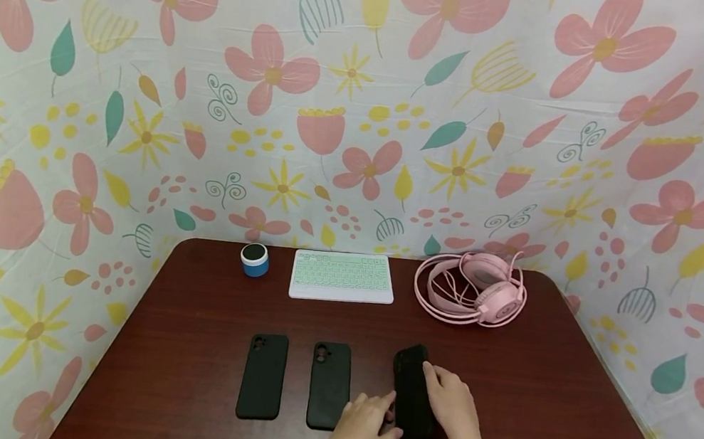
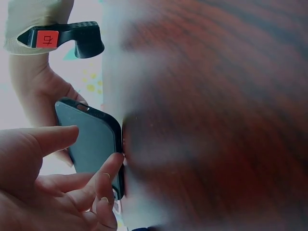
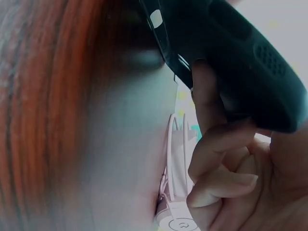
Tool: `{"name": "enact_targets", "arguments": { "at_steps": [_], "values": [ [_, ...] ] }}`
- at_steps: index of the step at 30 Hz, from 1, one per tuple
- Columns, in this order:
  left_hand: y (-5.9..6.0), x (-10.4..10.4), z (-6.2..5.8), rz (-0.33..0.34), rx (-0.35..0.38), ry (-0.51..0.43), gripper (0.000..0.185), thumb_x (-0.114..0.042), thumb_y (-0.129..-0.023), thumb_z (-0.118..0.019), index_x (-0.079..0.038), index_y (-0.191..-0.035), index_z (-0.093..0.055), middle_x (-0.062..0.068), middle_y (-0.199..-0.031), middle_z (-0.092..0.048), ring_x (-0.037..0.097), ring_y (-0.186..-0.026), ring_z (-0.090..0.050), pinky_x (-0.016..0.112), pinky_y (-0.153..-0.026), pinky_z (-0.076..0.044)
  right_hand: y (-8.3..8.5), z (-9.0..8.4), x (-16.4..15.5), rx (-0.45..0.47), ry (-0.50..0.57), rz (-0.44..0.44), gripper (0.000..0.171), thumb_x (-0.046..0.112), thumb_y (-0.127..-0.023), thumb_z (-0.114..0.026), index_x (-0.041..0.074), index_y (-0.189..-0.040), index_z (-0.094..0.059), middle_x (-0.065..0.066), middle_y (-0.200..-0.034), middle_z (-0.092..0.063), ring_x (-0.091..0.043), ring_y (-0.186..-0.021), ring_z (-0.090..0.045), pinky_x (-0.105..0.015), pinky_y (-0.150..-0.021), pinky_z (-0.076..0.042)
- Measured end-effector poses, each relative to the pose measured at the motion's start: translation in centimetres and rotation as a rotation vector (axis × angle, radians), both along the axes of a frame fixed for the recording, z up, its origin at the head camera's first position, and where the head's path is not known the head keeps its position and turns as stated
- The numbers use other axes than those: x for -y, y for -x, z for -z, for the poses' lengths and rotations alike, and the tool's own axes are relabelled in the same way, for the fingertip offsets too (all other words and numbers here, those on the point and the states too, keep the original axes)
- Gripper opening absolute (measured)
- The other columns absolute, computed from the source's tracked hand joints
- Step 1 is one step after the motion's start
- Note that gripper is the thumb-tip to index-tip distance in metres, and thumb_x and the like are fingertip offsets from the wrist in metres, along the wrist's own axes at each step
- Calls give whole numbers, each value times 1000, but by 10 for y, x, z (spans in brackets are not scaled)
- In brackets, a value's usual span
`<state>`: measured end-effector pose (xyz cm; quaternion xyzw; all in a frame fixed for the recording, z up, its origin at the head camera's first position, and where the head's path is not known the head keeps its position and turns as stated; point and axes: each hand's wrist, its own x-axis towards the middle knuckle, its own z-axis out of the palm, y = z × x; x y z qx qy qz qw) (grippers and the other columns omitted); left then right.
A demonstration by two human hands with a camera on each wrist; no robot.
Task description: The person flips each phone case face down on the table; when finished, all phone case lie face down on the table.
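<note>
Three black phone cases lie in a row near the table's front. The left case [image 1: 262, 376] and middle case [image 1: 329, 385] lie flat. The right one [image 1: 413, 390] is a black-cased phone [image 2: 91, 144], tipped up on its long edge. My right hand [image 1: 444, 399] grips it from the right, its fingers [image 3: 211, 144] curled round the black case [image 3: 231, 53]. From the left, my left hand [image 1: 378, 412] reaches in with fairly straight fingers. Its index fingertip [image 2: 114, 163] touches the case's rim, and its thumb lies beside the phone's face.
At the back of the dark wooden table [image 1: 184, 345] stand a small blue speaker [image 1: 254, 259], a white keyboard with green keys [image 1: 342, 276] and pink headphones [image 1: 473, 293]. Floral cloth walls close in the table on three sides.
</note>
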<state>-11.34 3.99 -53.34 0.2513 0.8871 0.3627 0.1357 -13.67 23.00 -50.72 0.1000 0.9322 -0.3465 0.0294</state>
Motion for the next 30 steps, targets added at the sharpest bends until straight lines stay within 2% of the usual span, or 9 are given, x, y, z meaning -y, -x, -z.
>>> {"name": "enact_targets", "arguments": {
  "at_steps": [6,16,23,30],
  "values": [
    [0,0,1,2,-9,-2,55,-38,-93,-64,-7,-137,-54,-16,-92,-58,3,-77,-43,25,-66,-35,-1,1,0,-12,32,0,52,39,-104,-39,-4,-124,-62,-24,-121,-60,-44,-115,-52,-59,-90,-39],
    [1,-2,3,-6,79,-21,64,-53,-96,-50,-7,-141,-50,-19,-86,-50,5,-73,-40,27,-64,-34,-3,2,-4,-1,90,-10,53,40,-104,-38,-4,-122,-63,-22,-118,-62,-42,-113,-53,-57,-88,-41],
    [0,-2,2,-10,114,-57,67,-52,-95,-52,-7,-144,-44,-17,-84,-49,6,-74,-40,28,-63,-35,-3,0,-2,-1,106,-19,56,39,-105,-36,-7,-125,-59,-24,-121,-60,-44,-116,-51,-58,-91,-39],
    [0,-2,2,-19,91,-43,70,-49,-95,-55,-5,-147,-39,-14,-88,-53,6,-73,-41,28,-63,-36,-4,0,-2,-12,143,-18,55,37,-105,-36,-8,-126,-58,-25,-124,-58,-43,-118,-49,-58,-93,-38]
  ]
}}
